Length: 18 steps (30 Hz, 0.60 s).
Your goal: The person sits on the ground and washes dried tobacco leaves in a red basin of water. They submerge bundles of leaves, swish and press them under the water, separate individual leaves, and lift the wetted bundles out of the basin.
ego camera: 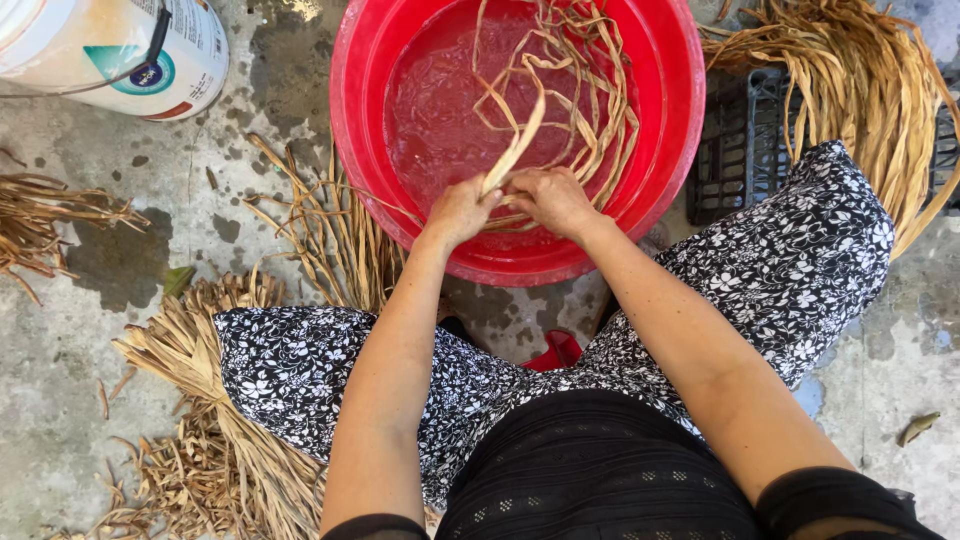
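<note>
A red plastic basin (660,120) holds water and several long tan dried-leaf strips (590,110). My left hand (458,210) and my right hand (550,198) meet at the basin's near rim. Both are closed on one pale strip (517,147) that rises between them toward the basin's middle. My knees in black-and-white floral trousers (790,270) spread to either side of the basin.
A white plastic bucket (110,45) lies at the upper left. Bundles of dried leaves lie at the left (215,440), far left (45,215) and upper right (865,90), the last over a black crate (735,150). The floor is wet concrete.
</note>
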Each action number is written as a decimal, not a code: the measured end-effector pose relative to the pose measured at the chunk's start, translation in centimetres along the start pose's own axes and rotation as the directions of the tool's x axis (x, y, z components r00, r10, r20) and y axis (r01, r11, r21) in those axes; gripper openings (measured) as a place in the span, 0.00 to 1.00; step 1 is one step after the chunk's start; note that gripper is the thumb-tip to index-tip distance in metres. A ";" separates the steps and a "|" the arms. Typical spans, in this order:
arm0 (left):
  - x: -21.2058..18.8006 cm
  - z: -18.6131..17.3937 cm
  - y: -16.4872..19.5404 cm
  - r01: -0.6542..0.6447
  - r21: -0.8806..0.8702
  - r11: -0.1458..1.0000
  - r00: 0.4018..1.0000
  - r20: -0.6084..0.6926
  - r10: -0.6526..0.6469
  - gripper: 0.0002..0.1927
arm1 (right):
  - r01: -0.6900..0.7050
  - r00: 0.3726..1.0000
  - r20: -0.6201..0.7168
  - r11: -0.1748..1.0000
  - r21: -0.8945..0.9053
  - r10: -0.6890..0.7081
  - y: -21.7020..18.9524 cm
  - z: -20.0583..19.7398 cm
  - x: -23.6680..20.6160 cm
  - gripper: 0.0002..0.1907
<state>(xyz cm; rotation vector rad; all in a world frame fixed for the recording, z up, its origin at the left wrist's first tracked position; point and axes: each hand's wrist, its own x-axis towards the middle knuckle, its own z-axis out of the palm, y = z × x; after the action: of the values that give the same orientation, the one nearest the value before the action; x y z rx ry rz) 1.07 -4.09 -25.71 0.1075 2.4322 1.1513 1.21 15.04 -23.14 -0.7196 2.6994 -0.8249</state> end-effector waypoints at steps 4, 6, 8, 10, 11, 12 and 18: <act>-0.3 -0.2 0.9 0.008 0.237 0.971 0.997 0.072 -0.026 0.17 | 0.135 0.981 -0.122 0.980 -0.143 -0.153 1.2 0.1 0.3 0.10; -0.1 -1.2 0.9 0.063 0.146 0.987 0.998 0.001 -0.063 0.13 | 0.093 0.991 -0.078 0.978 -0.185 -0.109 2.5 0.0 0.5 0.11; 0.0 -2.8 0.6 0.128 -0.024 0.991 0.989 -0.065 -0.129 0.11 | -0.010 1.000 -0.019 0.922 -0.388 0.003 4.2 -0.8 0.7 0.05; -0.3 -5.0 -0.3 0.197 -0.270 0.943 0.966 -0.109 -0.233 0.11 | -0.075 0.997 -0.063 0.867 -0.492 0.051 6.1 -2.1 1.0 0.05; -0.4 -5.9 -0.7 0.173 -0.377 0.910 0.960 -0.142 -0.241 0.11 | -0.097 0.991 -0.130 0.860 -0.501 0.036 7.2 -2.9 1.1 0.07; -0.5 -6.8 -1.0 0.141 -0.480 0.866 0.952 -0.175 -0.252 0.11 | -0.161 0.981 -0.175 0.837 -0.523 0.080 8.2 -3.6 1.3 0.08; -1.4 -9.4 -1.4 -0.132 -0.839 0.528 0.899 -0.326 -0.293 0.10 | -0.363 0.663 -0.738 0.810 -0.461 -0.122 9.1 -3.9 1.5 0.31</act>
<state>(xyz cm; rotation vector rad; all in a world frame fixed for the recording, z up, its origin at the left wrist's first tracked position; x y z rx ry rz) -1.53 -12.14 -21.07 -0.6397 1.8274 2.3887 -4.94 22.67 -25.29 -0.2725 3.7930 -0.2302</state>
